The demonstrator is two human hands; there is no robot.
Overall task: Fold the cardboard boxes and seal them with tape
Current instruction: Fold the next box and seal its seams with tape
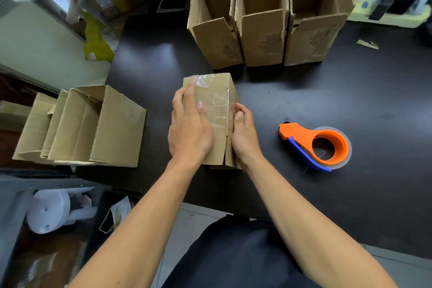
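Note:
A small cardboard box (216,100) stands on the black table (304,100), its top closed and covered with a strip of clear tape. My left hand (189,128) lies flat on the box's top, fingers straight, pressing on the tape. My right hand (244,133) holds the box's right side, thumb on the top edge and fingers curled round the flap. An orange tape dispenser (320,142) with a blue blade arm and a clear tape roll lies on the table to the right of the box, apart from both hands.
Three open upright boxes (264,33) stand in a row at the back of the table. An open box (93,128) lies on its side at the left table edge. A cardboard scrap (367,44) lies far right. Clutter fills the floor at left.

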